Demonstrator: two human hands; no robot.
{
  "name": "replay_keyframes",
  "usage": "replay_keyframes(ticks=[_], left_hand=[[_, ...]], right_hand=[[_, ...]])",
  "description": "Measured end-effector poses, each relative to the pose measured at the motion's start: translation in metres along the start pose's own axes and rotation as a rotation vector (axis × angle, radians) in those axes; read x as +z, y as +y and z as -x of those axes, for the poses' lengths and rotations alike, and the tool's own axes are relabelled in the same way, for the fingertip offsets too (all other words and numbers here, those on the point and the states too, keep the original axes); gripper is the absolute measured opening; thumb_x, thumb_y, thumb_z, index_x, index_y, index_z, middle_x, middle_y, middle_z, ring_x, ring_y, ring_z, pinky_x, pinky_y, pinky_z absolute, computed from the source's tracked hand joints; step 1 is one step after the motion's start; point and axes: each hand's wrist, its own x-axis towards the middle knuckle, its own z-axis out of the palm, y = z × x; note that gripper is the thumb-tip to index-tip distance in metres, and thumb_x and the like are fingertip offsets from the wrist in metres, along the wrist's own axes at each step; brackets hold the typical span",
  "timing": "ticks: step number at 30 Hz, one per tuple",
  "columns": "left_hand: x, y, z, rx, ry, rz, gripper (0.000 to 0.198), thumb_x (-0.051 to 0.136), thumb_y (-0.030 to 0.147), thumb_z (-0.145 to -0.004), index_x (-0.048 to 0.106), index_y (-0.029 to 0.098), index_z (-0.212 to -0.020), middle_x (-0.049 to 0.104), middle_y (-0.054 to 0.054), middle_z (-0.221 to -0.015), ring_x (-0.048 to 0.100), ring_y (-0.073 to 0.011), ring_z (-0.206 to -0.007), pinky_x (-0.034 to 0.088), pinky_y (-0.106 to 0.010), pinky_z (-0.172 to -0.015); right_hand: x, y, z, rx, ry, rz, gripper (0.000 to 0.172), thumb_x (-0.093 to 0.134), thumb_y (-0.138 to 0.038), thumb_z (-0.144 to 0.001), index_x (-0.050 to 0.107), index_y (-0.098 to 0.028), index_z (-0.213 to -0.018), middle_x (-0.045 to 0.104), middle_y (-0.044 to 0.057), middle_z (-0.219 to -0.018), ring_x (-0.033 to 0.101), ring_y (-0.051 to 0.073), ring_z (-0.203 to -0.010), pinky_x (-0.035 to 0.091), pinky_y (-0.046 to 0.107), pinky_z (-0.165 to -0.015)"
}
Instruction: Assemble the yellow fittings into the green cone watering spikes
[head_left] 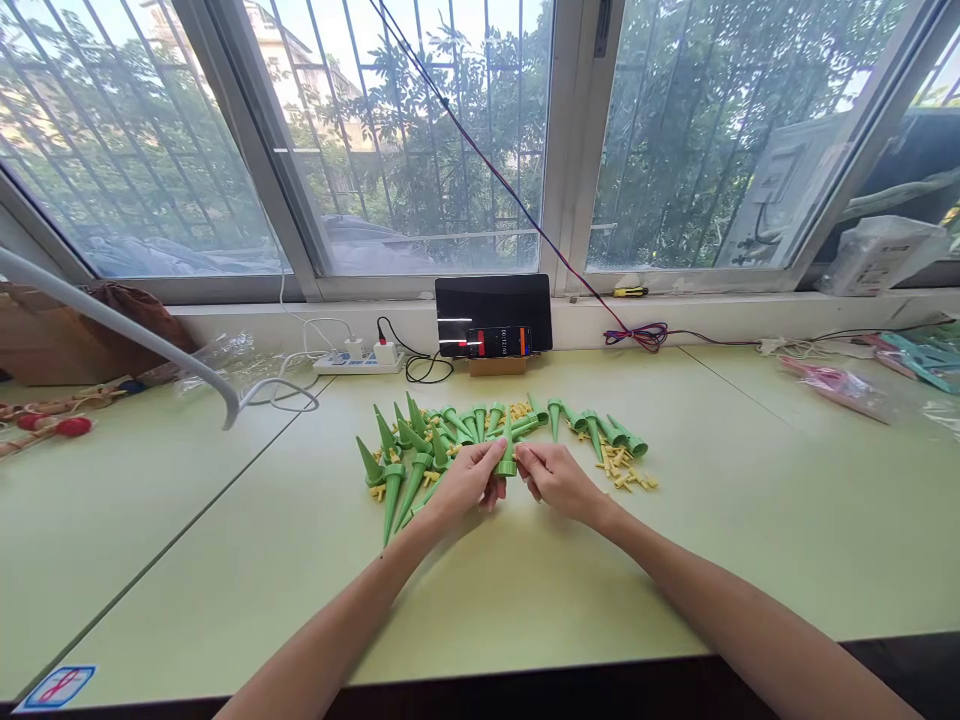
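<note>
My left hand [469, 482] is closed round a green plastic cone spike [507, 450], held upright between both hands. My right hand [559, 480] is pinched at the spike's base, fingers together on it. Behind and beside the hands lies a pile of several green cone spikes [409, 455] on the pale green table [525, 580]. Small yellow plastic pieces [626, 468] are scattered to the right of the pile and among the spikes.
A black tablet [493, 312] and a phone [498, 342] on a stand lean against the window ledge. A white power strip [358, 362] with cables sits left of them. A white curved tube [135, 335] crosses the left side. Pink and teal packets [840, 385] lie far right.
</note>
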Motion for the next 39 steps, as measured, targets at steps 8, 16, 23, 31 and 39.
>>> replay_keyframes(ticks=[8,16,23,31,39], left_hand=[[-0.001,0.0,0.0,0.094,-0.046,0.006,0.048,0.044,0.06,-0.095,0.056,0.015,-0.082,0.059,0.0,-0.064,0.05,-0.0075,-0.045,0.038,-0.02,-0.045],[-0.001,0.001,0.001,0.184,-0.048,-0.075,0.041,0.048,0.055,-0.095,0.055,0.016,-0.083,0.06,0.0,-0.071,0.051,-0.007,-0.045,0.039,-0.02,-0.044],[-0.002,0.005,0.003,0.232,-0.019,-0.189,0.039,0.049,0.051,-0.095,0.051,0.018,-0.076,0.051,0.004,-0.056,0.049,-0.0081,-0.045,0.039,-0.021,-0.046],[-0.002,-0.007,0.0,0.347,0.063,-0.293,0.029,0.058,0.041,-0.093,0.052,0.019,-0.076,0.047,0.006,-0.053,0.047,-0.0081,-0.045,0.039,-0.02,-0.047],[0.0,-0.006,-0.001,0.369,0.081,-0.286,0.033,0.049,0.047,-0.097,0.058,0.017,-0.085,0.053,0.004,-0.056,0.05,-0.0085,-0.045,0.041,-0.02,-0.047]], right_hand=[[-0.003,0.0,-0.002,-0.026,0.083,0.074,0.047,0.034,-0.044,-0.103,0.046,-0.02,-0.065,0.047,-0.002,-0.053,0.043,0.012,-0.051,0.033,0.027,-0.056],[-0.003,0.003,-0.003,-0.051,0.126,0.092,0.048,0.033,-0.045,-0.104,0.046,-0.019,-0.065,0.044,-0.003,-0.055,0.04,0.012,-0.053,0.03,0.026,-0.055],[-0.002,0.004,-0.003,0.016,0.097,-0.047,0.05,0.036,-0.05,-0.101,0.044,-0.02,-0.062,0.043,-0.004,-0.05,0.039,0.01,-0.045,0.03,0.025,-0.048],[0.001,0.001,-0.006,0.233,0.056,-0.463,0.049,0.047,-0.051,-0.093,0.035,-0.022,-0.055,0.026,-0.009,-0.045,0.026,0.006,-0.032,0.019,0.022,-0.034],[-0.001,-0.003,-0.006,0.235,0.05,-0.528,0.048,0.047,-0.047,-0.092,0.034,-0.022,-0.054,0.026,-0.009,-0.045,0.031,0.006,-0.032,0.02,0.021,-0.035]])
